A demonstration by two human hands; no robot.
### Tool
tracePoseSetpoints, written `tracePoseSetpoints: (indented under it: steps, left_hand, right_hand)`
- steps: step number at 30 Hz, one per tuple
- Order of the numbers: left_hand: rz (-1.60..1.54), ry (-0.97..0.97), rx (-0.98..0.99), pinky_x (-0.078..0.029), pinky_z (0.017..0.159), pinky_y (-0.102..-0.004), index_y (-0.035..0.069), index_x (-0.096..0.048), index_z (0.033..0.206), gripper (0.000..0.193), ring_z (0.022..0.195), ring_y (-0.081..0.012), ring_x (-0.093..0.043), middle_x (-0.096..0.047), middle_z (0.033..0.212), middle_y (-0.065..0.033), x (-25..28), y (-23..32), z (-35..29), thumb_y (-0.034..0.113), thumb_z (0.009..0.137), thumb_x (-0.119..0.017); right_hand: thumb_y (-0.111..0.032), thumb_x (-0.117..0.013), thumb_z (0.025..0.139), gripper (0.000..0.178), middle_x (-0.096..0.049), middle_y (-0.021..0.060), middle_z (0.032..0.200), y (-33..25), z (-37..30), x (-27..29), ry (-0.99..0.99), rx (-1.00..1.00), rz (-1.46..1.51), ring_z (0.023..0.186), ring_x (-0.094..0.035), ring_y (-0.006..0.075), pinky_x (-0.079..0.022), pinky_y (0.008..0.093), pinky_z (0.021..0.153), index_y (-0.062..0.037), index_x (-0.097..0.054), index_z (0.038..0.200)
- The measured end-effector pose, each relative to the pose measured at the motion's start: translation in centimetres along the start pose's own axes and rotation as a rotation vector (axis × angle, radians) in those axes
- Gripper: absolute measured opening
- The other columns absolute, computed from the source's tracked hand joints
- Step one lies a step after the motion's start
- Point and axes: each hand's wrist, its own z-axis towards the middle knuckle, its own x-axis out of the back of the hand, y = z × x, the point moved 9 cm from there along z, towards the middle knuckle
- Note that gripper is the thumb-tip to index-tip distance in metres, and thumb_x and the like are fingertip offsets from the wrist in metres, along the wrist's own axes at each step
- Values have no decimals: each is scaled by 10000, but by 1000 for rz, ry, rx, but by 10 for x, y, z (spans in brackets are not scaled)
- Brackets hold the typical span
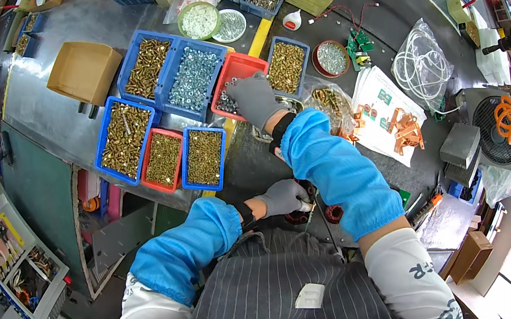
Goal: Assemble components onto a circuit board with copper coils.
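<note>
My right hand (252, 100), in a grey glove, reaches into a red bin (239, 61) of small metal nuts (226, 102). Its fingers bend down among the nuts, and the fingertips are partly hidden. Close to my body at the bench's near edge, my left hand (283, 197), also gloved in grey, has its fingers closed. A small part by its fingertips is too unclear to name. Beside that hand lie dark red ring-shaped coils (333, 214). Directly right of the red bin stands a blue-grey bin (302, 43) of brass-coloured screws.
Blue bins (101, 164) and a small red bin (150, 182) of fasteners stand to the left, near an open cardboard box (54, 85). Rightward lie copper brackets (406, 131) on paper sheets (371, 89), green circuit boards (358, 47) and a bagged white cable (422, 64).
</note>
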Motion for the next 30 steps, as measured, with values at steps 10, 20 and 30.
tracePoseSetpoints:
  steps: [10,20,30]
  left_hand:
    - [-27,0,-51,-509,747,-396,27,-769,935,331,810,-273,-693,-741,886,-145,-1,12,0,328,804,-811]
    - [-90,6,-59,-512,777,-328,-18,-750,998,277,813,-139,-644,-738,881,-124,-1,2,-10,223,863,-770]
    - [34,-42,-59,-507,737,-319,-21,-748,990,227,786,-143,-638,-733,863,-106,-13,18,11,165,860,-739]
  right_hand:
    - [-183,-635,876,86,-690,79,800,23,-32,33,305,-146,204,794,-697,274,-490,447,785,-179,-702,930]
    - [-167,-716,857,235,-713,115,904,29,-299,64,319,-773,989,821,-672,159,-521,332,745,-11,-666,1026]
    - [-37,-705,861,145,-704,83,874,1,-418,-57,768,-1165,1200,754,-654,144,-531,309,683,-27,-674,1002]
